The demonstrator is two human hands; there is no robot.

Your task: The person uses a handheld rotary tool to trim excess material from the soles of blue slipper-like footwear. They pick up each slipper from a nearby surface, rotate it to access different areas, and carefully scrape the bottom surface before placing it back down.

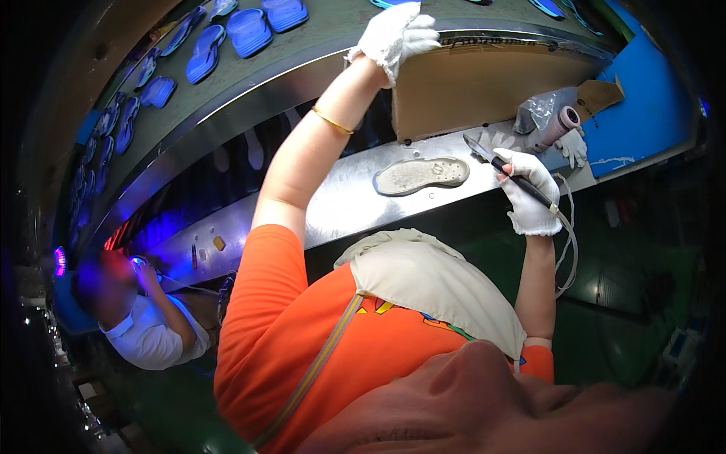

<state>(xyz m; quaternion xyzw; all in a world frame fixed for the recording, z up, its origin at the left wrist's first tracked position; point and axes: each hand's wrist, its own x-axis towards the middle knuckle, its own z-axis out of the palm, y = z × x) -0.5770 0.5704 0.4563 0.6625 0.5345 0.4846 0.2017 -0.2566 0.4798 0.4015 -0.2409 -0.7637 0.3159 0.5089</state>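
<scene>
My left hand (395, 39), in a white glove, reaches up over the metal edge of a conveyor belt (318, 38). Its fingers are stretched out and nothing shows in them; a blue piece lies just beyond, cut off by the upper edge. In my right hand (532, 193), also gloved, is a corded black-handled tool (522, 184) with a flat metal tip, held like a pen and pointing up and left. Left of that tip, a pale grey shoe sole (421, 176) lies flat on the metal bench (344, 189), touched by neither hand.
Several blue soles (248, 32) ride on the belt. Behind the bench stands a cardboard box (484, 91). A pink bottle (560, 126), a plastic bag (541, 107) and white gloves (575, 147) crowd the right end. At far left, another person (151, 325) sits by the bench.
</scene>
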